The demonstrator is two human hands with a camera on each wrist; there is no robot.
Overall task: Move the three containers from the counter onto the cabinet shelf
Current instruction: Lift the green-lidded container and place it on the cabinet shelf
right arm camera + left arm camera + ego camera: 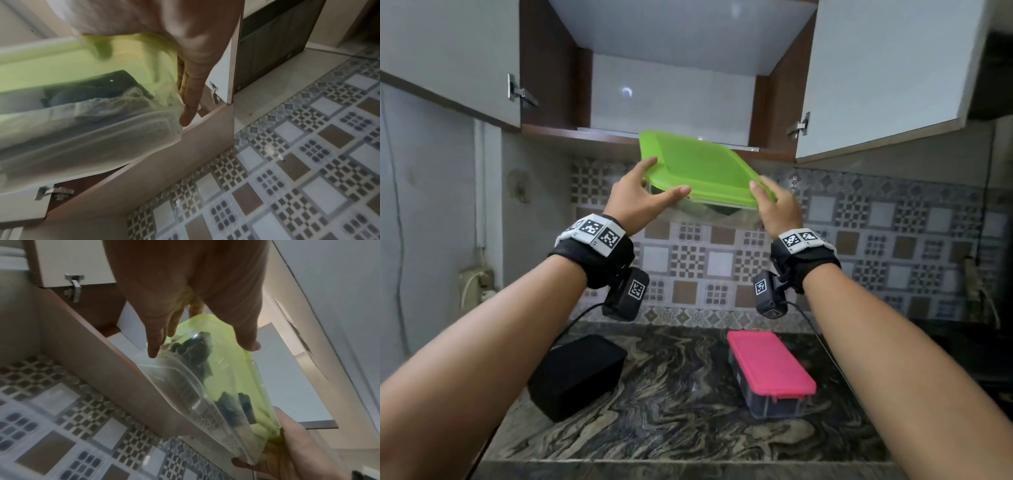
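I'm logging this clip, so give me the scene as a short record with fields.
held: green-lidded container, tilted, at the cabinet shelf edge
left hand: holds its left end
right hand: holds its right end
on counter: black container, pink-lidded container
cabinet doors: open

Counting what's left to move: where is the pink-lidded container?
In the head view, the pink-lidded container sits on the counter, right of the black box.

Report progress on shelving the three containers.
Done: nothing shows on the cabinet shelf yet. In hand: left hand and right hand hold the green-lidded container at the shelf edge. Left: black container and pink-lidded container on the counter.
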